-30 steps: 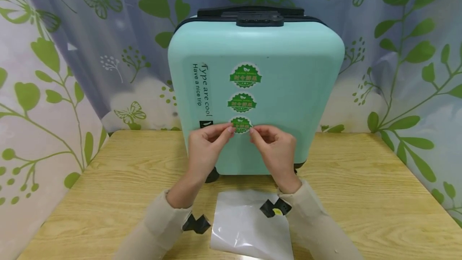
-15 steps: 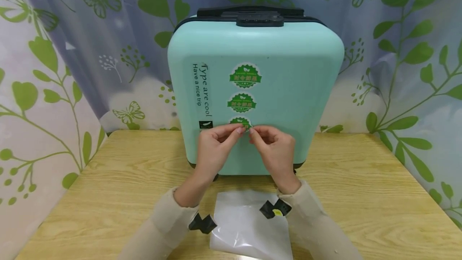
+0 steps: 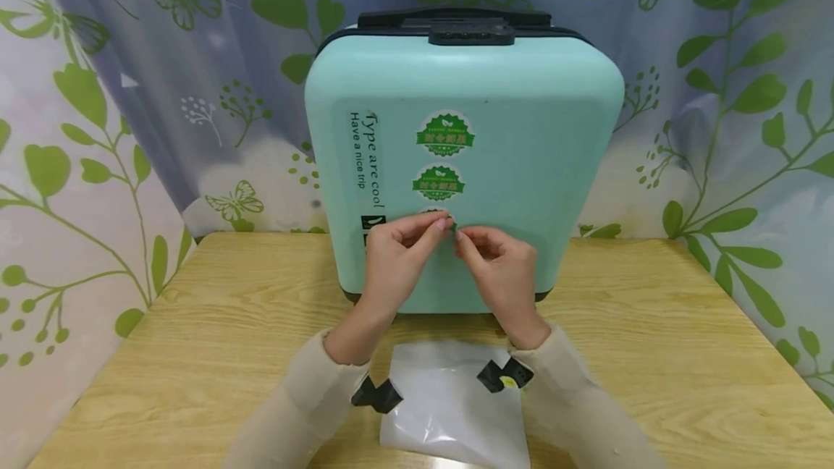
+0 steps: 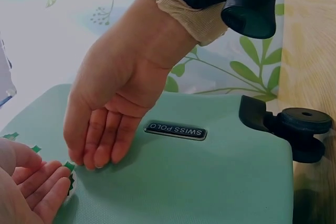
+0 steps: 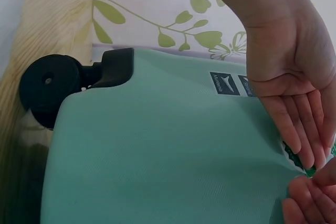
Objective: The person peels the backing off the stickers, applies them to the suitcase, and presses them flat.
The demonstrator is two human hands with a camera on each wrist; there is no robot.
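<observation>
A mint-green suitcase (image 3: 547, 165) stands upright, with two round green stickers, an upper sticker (image 3: 446, 134) and a middle sticker (image 3: 439, 183), in a column on its front. Below them a third green sticker (image 3: 454, 226) is mostly hidden by fingers. My left hand (image 3: 407, 255) reaches across it, thumb and index fingertip pinching it near its right side. Close beside, my right hand (image 3: 502, 263) pinches at its right edge. In the left wrist view, green bits of this sticker (image 4: 71, 182) show between the two hands; its white rim shows in the right wrist view.
A glossy white sheet (image 3: 449, 404) lies on the wooden table (image 3: 651, 353) under the forearms. Black printed lettering (image 3: 366, 158) runs down the suitcase's left side. Dark wheels, including a caster (image 5: 50, 85), hold it up. A leaf-patterned curtain (image 3: 215, 42) hangs behind.
My left hand has slid right along the third sticker, from its left edge to near the right one, covering most of it. The right hand has stayed nearly still.
</observation>
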